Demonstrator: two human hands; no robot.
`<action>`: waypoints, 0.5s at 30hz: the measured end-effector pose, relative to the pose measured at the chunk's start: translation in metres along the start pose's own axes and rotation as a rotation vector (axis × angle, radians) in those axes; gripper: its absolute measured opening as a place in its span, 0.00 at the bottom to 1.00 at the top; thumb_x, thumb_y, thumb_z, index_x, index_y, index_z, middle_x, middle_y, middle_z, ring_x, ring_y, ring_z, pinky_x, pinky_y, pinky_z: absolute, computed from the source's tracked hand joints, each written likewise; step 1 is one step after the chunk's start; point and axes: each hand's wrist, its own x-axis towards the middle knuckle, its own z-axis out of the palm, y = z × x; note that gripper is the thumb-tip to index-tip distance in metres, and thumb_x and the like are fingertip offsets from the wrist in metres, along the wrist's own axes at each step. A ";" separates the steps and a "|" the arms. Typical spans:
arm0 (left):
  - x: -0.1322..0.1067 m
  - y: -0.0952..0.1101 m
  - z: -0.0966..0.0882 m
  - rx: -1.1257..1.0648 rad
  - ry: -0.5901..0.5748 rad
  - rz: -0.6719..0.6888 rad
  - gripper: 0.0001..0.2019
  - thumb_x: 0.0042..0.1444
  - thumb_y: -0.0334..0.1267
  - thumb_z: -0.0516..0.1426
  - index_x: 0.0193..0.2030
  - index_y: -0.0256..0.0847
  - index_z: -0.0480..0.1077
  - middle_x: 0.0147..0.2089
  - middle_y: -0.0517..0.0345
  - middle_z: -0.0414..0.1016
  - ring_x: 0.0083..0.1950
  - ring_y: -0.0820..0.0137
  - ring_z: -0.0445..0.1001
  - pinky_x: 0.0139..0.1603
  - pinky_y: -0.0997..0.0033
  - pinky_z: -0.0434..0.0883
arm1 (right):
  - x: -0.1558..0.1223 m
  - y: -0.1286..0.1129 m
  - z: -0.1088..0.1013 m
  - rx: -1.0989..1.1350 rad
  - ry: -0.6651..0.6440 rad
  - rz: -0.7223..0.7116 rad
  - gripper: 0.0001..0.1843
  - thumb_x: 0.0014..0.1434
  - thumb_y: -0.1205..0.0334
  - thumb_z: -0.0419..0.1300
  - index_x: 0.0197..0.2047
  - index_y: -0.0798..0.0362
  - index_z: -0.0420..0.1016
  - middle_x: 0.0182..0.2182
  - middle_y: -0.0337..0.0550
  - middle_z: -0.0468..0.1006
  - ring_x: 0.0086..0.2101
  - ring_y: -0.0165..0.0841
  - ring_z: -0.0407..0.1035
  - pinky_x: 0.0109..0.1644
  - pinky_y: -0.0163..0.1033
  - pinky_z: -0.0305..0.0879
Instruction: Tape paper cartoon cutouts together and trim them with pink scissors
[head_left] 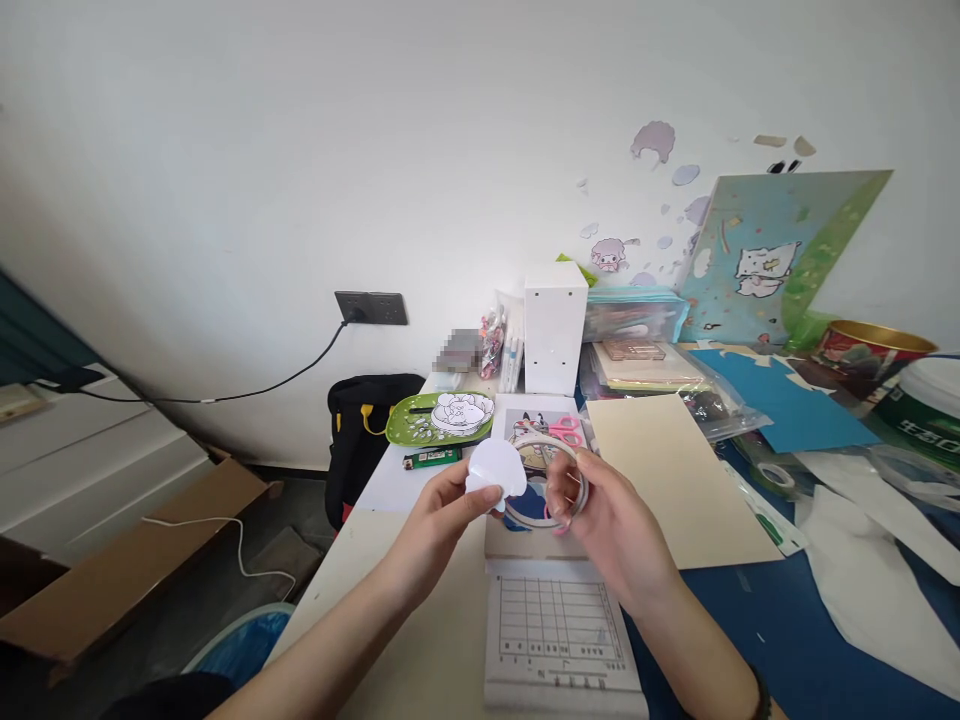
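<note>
Pinched between the thumb and fingers of my left hand (454, 500) is a white paper cutout (496, 468) with a rounded top edge. My right hand (611, 515) grips a thin, wide roll of tape (525, 522) by its right side, its fingers partly inside the ring. The cutout overlaps the roll's left edge; whether they touch I cannot tell. Below both lies an open book (517, 555), its near page printed with a table grid. Pink scissors (568, 430) rest on it behind the roll, partly hidden.
A green tray (401, 425) with paper cutouts sits at the left, beside a green box cutter (433, 458). A cream card (675, 480) lies on the right, near white paper scraps (874, 570). A white box (555, 330) stands at the back. A red tin (870, 350) is far right.
</note>
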 end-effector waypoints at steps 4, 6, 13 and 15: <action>0.000 0.000 -0.001 -0.022 -0.002 0.023 0.08 0.52 0.40 0.61 0.36 0.39 0.74 0.32 0.58 0.72 0.33 0.72 0.64 0.36 0.73 0.62 | 0.004 -0.003 -0.007 -0.036 -0.014 0.054 0.14 0.55 0.60 0.59 0.44 0.54 0.77 0.33 0.42 0.70 0.26 0.28 0.62 0.24 0.32 0.55; 0.000 0.001 -0.001 -0.014 0.003 0.025 0.07 0.52 0.40 0.61 0.35 0.39 0.74 0.31 0.59 0.71 0.33 0.73 0.64 0.35 0.74 0.62 | 0.004 -0.004 -0.008 -0.061 0.007 0.047 0.14 0.54 0.59 0.60 0.44 0.53 0.78 0.32 0.42 0.71 0.26 0.27 0.62 0.23 0.32 0.55; -0.001 0.001 0.001 -0.050 0.003 0.010 0.06 0.51 0.38 0.62 0.35 0.39 0.74 0.30 0.61 0.70 0.29 0.76 0.62 0.31 0.76 0.61 | 0.005 -0.001 -0.010 -0.114 0.089 -0.003 0.12 0.50 0.56 0.67 0.37 0.54 0.81 0.18 0.37 0.69 0.22 0.25 0.61 0.23 0.30 0.56; -0.001 0.002 0.002 -0.072 0.009 0.006 0.06 0.50 0.38 0.63 0.35 0.39 0.74 0.29 0.62 0.70 0.28 0.77 0.61 0.30 0.77 0.61 | 0.005 -0.001 -0.011 -0.128 0.086 0.009 0.12 0.49 0.57 0.68 0.36 0.53 0.81 0.18 0.37 0.70 0.22 0.25 0.62 0.24 0.30 0.57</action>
